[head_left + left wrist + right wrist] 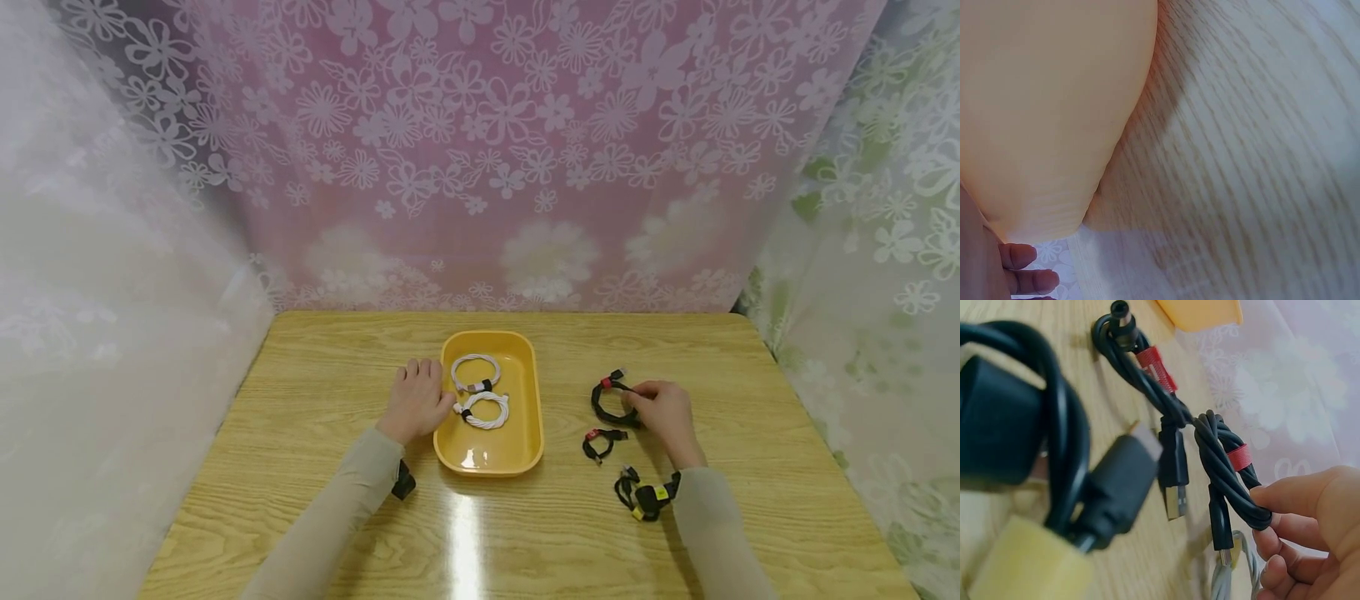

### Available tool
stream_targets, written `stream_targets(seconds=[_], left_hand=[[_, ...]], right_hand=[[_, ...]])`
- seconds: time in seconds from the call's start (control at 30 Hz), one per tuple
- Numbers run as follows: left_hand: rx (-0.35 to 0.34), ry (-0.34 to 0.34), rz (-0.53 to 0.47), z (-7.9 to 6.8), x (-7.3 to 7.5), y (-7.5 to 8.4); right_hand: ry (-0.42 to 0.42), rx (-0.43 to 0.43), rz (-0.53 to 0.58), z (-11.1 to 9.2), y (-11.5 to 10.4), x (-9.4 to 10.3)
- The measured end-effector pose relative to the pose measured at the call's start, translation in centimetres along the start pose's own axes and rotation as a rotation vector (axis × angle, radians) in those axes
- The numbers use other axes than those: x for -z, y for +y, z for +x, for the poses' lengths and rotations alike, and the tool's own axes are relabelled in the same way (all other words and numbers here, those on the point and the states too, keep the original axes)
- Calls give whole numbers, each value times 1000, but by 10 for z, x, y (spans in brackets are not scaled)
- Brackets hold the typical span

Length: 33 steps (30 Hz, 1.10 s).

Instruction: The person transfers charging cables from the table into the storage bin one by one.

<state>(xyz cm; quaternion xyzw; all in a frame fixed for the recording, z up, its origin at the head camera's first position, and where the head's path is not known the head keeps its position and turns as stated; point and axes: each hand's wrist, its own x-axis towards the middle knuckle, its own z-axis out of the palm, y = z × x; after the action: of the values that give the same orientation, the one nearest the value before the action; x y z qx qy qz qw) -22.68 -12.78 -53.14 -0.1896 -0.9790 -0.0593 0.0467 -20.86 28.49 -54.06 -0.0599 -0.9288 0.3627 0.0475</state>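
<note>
My left hand [415,402] rests at the left rim of a yellow tray [537,392], its thumb over the edge. The tray's outer wall fills much of the left wrist view, with fingertips [1034,281] past its far end. Two coiled white cables, one [476,356] behind the other [504,411], lie inside the tray. My right hand [667,415] pinches a coiled black cable [600,410] with a red strap between thumb and fingers. Nearer me is a smaller black cable [587,451], also red-strapped, with a USB plug and a round plug.
Black cables with yellow bands [637,498] lie below my right wrist. A grey cable [1221,584] shows beside the right hand in the right wrist view. The wooden table [330,533] is bordered by flowered curtains [495,167] at the back and sides.
</note>
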Motion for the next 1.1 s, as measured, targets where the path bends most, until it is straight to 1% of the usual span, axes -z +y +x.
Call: stream_targets(seconds=[0.17, 0.37, 0.7, 0.9, 1.1], left_hand=[[3, -6, -15, 0, 1, 1], [3, -10, -7, 0, 0, 0], [7, -16, -11, 0, 0, 0], [-3, -8, -12, 1, -1, -1], [0, -6, -10, 1, -2, -1]], right_hand=[[8, 12, 5, -1, -5, 3], [12, 9, 17, -5, -13, 8], [54, 24, 18, -18, -35, 12], [61, 55, 10, -24, -47, 16], [58, 61, 30, -27, -57, 19]])
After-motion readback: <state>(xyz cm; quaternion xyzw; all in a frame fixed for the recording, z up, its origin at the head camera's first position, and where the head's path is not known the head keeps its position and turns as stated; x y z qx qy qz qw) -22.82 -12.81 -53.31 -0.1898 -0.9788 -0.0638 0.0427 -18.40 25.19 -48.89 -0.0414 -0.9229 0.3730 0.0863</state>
